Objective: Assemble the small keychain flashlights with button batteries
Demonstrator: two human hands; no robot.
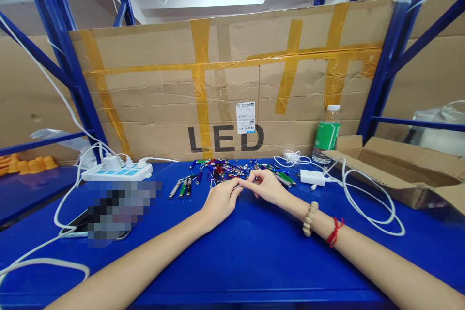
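Note:
My left hand [221,199] and my right hand [268,187] meet over the middle of the blue table, fingertips pinched together. A small silvery thing shows between the fingers, mostly hidden, so its kind cannot be told. Just behind the hands lies a loose pile of small coloured metal tubes [218,174], resembling keychain lights, in red, purple, blue, green and silver. Left of my left hand, a silver tube [175,189], a green tube [182,189] and a black tube [189,188] lie side by side. Several greenish and silver tubes [285,179] rest beyond my right wrist.
A white power strip [119,172] with plugs and a blurred-out dark device [109,215] are at the left. On the right are a white charger [312,177], looped white cable [394,213], a green-labelled bottle [327,134] and an open cardboard box [403,193]. Cardboard [163,106] walls the back.

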